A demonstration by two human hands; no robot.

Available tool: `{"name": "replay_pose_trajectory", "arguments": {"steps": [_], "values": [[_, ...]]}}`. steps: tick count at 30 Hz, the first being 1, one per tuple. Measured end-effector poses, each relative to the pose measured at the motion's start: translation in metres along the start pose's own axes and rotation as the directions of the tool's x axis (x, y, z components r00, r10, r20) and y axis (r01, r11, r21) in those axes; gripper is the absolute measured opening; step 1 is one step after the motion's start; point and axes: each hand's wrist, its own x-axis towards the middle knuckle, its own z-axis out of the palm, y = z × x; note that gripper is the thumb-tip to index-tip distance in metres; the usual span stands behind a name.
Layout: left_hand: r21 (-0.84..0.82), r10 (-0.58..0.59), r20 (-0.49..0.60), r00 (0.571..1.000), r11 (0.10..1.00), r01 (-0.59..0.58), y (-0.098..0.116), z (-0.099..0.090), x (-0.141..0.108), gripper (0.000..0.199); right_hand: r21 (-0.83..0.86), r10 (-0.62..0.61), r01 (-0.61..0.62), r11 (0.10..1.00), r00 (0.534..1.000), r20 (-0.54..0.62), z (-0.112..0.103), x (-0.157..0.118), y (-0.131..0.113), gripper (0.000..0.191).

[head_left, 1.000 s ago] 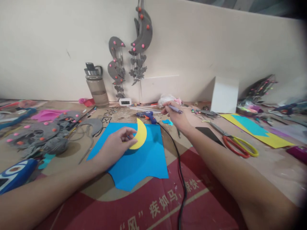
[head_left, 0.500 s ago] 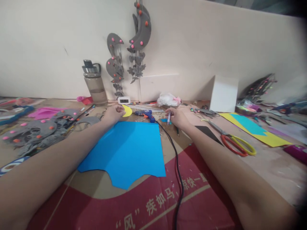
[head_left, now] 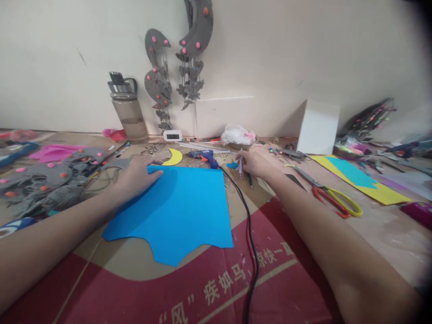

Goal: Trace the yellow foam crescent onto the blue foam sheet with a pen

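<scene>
My left hand (head_left: 141, 174) is at the upper left corner of a large blue sheet (head_left: 182, 211), thumb and fingers apart, nothing gripped. The sheet lies flat and has a wavy cut lower edge. Just beyond those fingers rests a yellow paper crescent moon (head_left: 176, 157). A blue glue gun (head_left: 209, 158) lies behind the sheet, its black cord (head_left: 248, 211) running toward me. My right hand (head_left: 254, 162) pinches a pale, slim pen (head_left: 240, 166), tip pointing down. Close to it are a small blue paper scrap (head_left: 232, 165) and a dark pencil (head_left: 250, 181).
Scissors (head_left: 332, 198) with red and yellow handles lie to the right, near yellow and blue paper (head_left: 388, 195). Grey felt pieces (head_left: 47, 175) with pompoms are piled at left. A water bottle (head_left: 130, 112) and small digital clock (head_left: 173, 135) stand by the wall.
My left hand has left the yellow crescent and come back to the blue sheet's corner, uncovering the whole crescent. My right hand still holds the pen. The view has shifted slightly.
</scene>
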Motion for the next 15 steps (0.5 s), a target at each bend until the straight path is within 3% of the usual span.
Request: {"name": "replay_pose_trajectory", "arguments": {"steps": [6,15], "values": [[0.198,0.058,0.044,0.997,0.978,-0.066,-0.021,0.004,-0.019,0.037,-0.125,0.014,-0.010,0.992,0.999,0.031,-0.006,-0.002,-0.007,0.024],[0.216,0.073,0.078,0.994,0.972,-0.088,-0.025,0.015,-0.023,0.041,-0.186,0.026,-0.017,0.982,0.999,0.043,-0.006,0.000,-0.001,0.022]]}}
